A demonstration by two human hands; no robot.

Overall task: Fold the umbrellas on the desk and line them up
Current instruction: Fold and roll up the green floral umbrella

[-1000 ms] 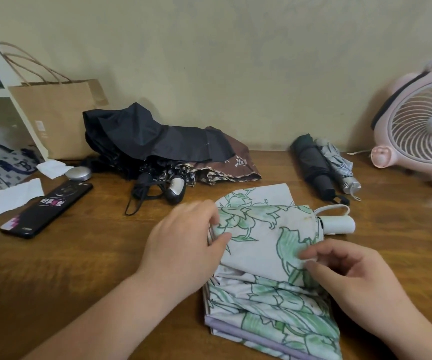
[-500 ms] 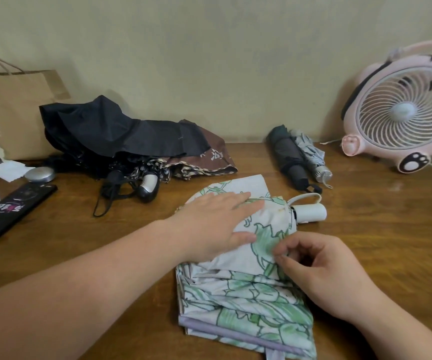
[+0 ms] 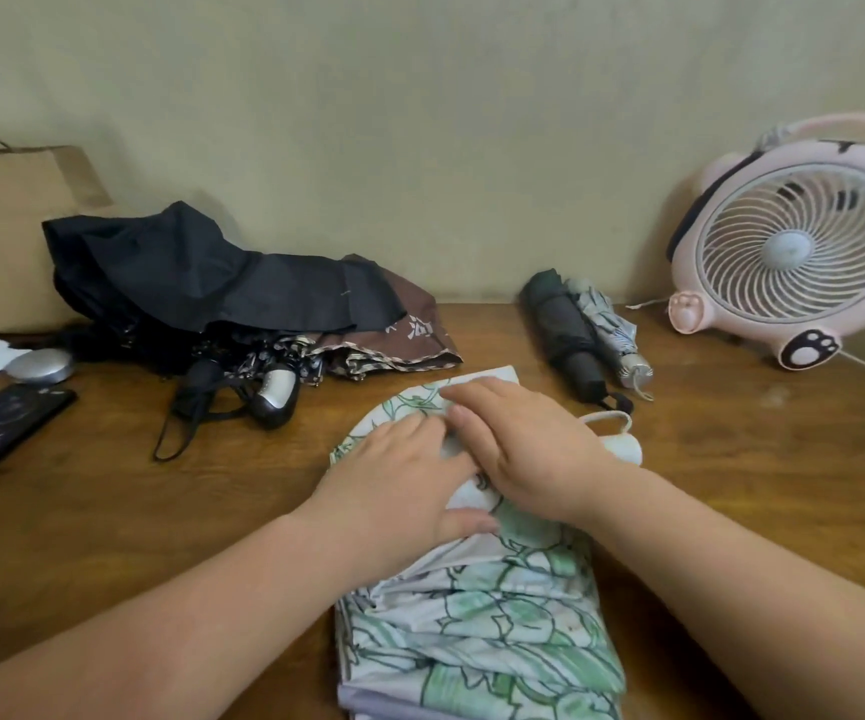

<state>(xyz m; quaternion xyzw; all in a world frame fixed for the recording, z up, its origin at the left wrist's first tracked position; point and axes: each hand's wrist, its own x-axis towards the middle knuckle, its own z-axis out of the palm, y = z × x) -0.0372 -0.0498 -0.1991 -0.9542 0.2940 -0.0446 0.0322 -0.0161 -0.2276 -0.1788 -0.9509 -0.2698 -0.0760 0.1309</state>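
Floral umbrella (image 3: 482,631) lies mid-desk (image 3: 108,511), nearest the person, with its canopy loose in flat pleats. The white handle (image 3: 622,446) pokes out just right of the hands. Left hand (image 3: 399,491) and right hand (image 3: 529,459) both lie flat on the upper canopy. Fingers are straight and the hands touch each other, pressing the fabric down and gripping nothing. Step in hand, by my reading: smoothing the pleats before the roll. Canopy not yet wrapped, and no strap is in sight. Next move likely calls for drawing the panels to one side and rolling them tight round the shaft. One hand should pin the pleats so they do not spring, then the tie must be found. Dark umbrella (image 3: 562,330) and grey umbrella (image 3: 609,330), both rolled, lie touching at back right near the fan (image 3: 794,252), probably the line to join. Black umbrella (image 3: 201,272) and brown umbrella (image 3: 399,324) lie unfolded at back left, so much remains.
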